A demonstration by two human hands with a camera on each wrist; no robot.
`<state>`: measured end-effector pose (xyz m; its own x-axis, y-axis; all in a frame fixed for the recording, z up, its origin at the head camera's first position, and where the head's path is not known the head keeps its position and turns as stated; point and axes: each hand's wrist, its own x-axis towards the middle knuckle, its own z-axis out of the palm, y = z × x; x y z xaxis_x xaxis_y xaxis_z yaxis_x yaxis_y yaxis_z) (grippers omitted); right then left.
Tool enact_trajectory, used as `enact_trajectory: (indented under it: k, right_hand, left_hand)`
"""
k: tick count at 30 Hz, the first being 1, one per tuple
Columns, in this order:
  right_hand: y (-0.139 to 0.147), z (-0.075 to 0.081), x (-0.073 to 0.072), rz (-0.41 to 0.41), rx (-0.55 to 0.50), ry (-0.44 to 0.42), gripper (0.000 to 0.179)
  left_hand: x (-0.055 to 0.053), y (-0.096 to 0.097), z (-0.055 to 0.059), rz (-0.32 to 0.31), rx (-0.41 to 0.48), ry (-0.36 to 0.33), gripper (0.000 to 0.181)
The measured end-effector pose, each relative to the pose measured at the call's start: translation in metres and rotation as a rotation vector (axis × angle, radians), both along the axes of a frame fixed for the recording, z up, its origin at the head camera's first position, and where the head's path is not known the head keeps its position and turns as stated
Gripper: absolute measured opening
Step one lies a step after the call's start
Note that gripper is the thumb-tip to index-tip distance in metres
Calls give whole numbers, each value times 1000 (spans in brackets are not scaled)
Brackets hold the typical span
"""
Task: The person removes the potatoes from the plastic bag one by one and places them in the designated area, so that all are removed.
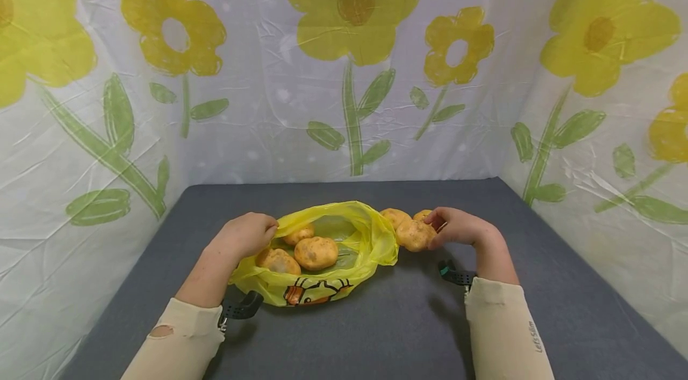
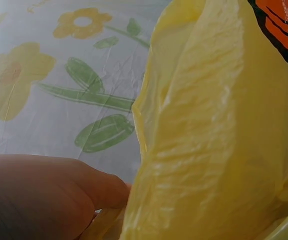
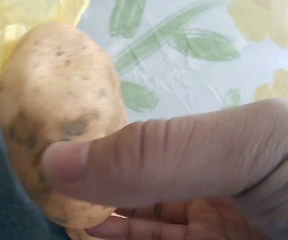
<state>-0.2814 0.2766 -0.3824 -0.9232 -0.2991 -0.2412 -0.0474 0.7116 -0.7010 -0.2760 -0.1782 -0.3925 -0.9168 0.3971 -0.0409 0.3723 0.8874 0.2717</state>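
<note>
A yellow plastic bag lies with its mouth spread wide, and several potatoes show inside it. My left hand pinches the bag's left rim; in the left wrist view the yellow plastic fills the right side beside the thumb. Just right of the bag, my right hand grips a potato by its right end. The right wrist view shows the thumb across that brown-spotted potato, with fingers curled beneath.
Two more potatoes, one by the bag's right rim and one near my right fingers, sit behind the held one. A dark grey table lies beneath everything. White sheeting with yellow flowers surrounds its back and sides.
</note>
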Motion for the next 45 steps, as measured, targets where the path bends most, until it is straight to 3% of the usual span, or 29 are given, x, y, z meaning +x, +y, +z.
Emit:
enact_trajectory:
  k: [7, 11, 16, 27, 38, 45]
  right_hand:
    - [-22, -6, -2, 60, 40, 15, 53]
    - [-35, -8, -3, 80, 128, 54, 50]
    - [-48, -7, -2, 61, 215, 42, 52]
    - [-59, -7, -2, -1, 291, 7, 57]
    - [-56, 1, 4, 34, 306, 38, 57]
    - [-54, 22, 13, -18, 158, 90, 58]
  left_hand:
    - [1, 1, 1, 8, -12, -16, 24]
    - [2, 1, 2, 5, -14, -14, 26]
    - [0, 1, 2, 5, -12, -19, 28]
    - [-2, -1, 2, 21, -24, -29, 26]
    - [-1, -3, 0, 17, -8, -31, 27]
    - [0, -2, 3, 19, 0, -28, 27]
